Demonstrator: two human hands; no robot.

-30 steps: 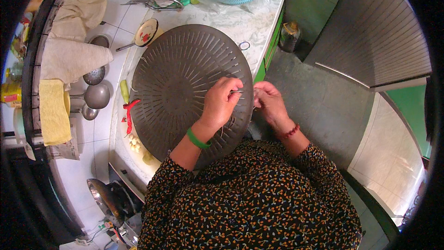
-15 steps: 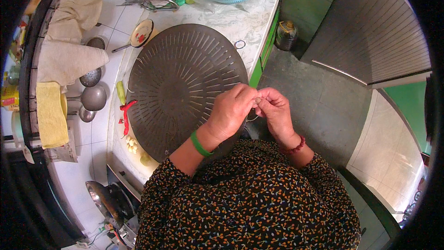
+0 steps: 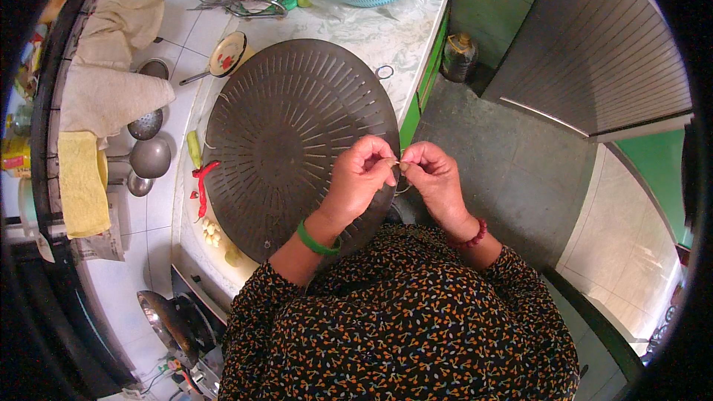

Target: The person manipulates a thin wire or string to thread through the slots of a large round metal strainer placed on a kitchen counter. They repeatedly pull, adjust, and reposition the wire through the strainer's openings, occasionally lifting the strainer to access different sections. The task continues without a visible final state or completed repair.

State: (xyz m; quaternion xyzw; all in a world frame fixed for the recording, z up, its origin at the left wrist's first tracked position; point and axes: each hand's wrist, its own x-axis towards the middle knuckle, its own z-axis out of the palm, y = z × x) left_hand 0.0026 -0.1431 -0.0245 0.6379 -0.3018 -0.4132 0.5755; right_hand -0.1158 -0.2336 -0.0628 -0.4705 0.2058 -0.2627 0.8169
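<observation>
Both hands are brought together over the slotted round tray [image 3: 290, 134] on the table [image 3: 401, 37] — left hand [image 3: 364, 178] & right hand [image 3: 434, 178] pinched on a tiny item [image 3: 399, 166], too small to identify. Work judged mid-way; chillies [image 3: 202, 178] and garlic [image 3: 212, 232] left untouched beside the tray.

light: bright, even daylight | shadows: soft | focus: sharp | edges: fisheye bend, black vignette

Marble counter [image 3: 386, 37], slotted round tray [image 3: 290, 126], chillies [image 3: 200, 178]
</observation>
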